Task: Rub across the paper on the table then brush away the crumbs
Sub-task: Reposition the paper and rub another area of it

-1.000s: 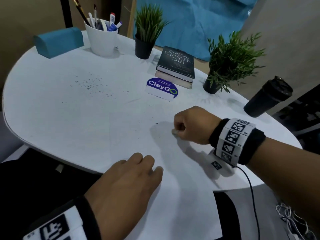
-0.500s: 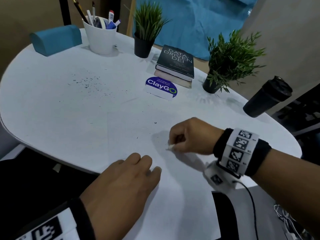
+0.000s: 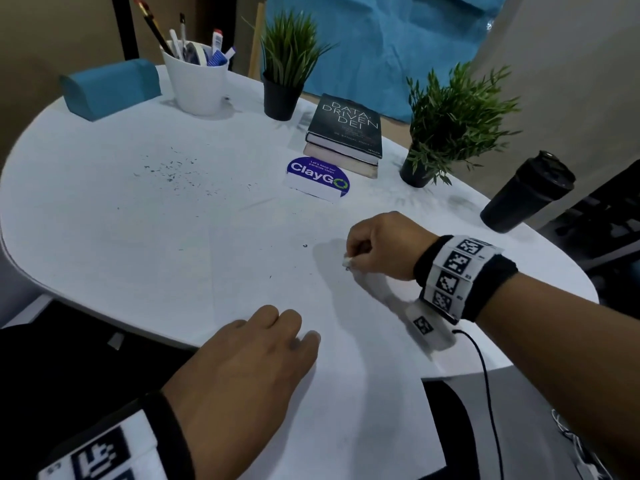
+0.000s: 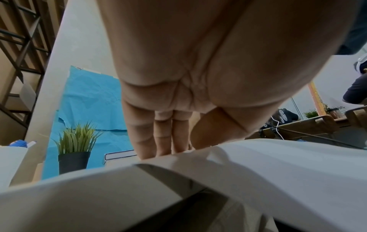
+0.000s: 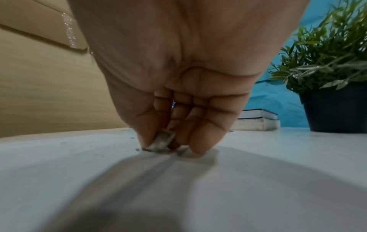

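Eraser (image 5: pixel 163 141): we pinch this small stiff block low in our right hand (image 3: pixel 381 245), its tip on the paper.
Paper (image 3: pixel 346 393): thin, light and apt to slide on the table (image 3: pixel 104 220); our left hand (image 3: pixel 249 362) presses flat on it.
Crumbs (image 3: pixel 173 168): feather-light, scattered far left.

White paper (image 3: pixel 263 271) flat on table, dark crumbs (image 3: pixel 173 168) (scattered)

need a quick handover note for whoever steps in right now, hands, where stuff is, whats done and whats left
Right hand: pinching a small white eraser, its end down on the white sheet of paper.
Left hand: flat, fingers straight, pressing the paper's near part.
Done: rubbing is under way; dark eraser crumbs lie scattered on the round white table, a few beside the eraser.
Left: finish rubbing, then brush the crumbs away.
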The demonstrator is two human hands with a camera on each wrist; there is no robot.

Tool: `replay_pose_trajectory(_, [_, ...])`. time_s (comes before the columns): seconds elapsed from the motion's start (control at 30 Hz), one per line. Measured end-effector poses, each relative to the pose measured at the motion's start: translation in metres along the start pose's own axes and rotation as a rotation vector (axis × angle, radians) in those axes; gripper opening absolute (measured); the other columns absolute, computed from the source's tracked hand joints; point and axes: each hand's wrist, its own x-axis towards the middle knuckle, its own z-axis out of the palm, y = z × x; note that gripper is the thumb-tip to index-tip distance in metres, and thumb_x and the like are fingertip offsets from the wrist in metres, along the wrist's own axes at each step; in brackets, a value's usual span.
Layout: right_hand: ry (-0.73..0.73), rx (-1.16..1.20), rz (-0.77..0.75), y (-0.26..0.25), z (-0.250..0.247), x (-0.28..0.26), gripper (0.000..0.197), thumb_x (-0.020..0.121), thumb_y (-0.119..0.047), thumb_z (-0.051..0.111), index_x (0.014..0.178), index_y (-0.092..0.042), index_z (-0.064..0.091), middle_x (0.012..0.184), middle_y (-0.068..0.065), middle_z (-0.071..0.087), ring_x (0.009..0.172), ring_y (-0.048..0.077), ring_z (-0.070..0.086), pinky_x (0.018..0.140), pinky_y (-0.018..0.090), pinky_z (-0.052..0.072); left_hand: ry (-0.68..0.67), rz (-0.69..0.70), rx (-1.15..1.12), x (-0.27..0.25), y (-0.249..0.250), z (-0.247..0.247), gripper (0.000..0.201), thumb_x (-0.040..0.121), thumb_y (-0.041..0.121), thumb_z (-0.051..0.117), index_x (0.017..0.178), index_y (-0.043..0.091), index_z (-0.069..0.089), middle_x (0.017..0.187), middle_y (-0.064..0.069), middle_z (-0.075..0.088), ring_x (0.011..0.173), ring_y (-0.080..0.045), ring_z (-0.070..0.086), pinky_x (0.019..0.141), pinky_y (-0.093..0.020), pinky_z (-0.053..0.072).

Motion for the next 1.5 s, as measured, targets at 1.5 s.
replay_pose_trajectory(1.5, [0.483,0.635,0.417,-0.022,0.007,-0.153,0.004,0.080,-0.024,0.075,0.082,-0.028,0.074,0.054,-0.012,0.062,0.045,0.004,0.049,0.050,0.017,0.041,-0.132,-0.130,-0.184,-0.014,-0.009,-0.010,0.072,0.066,0.005,0.023,0.120,0.008,0.070,0.113,-0.006,0.069,0.094,-0.024,0.069,0.066,-0.034,0.059])
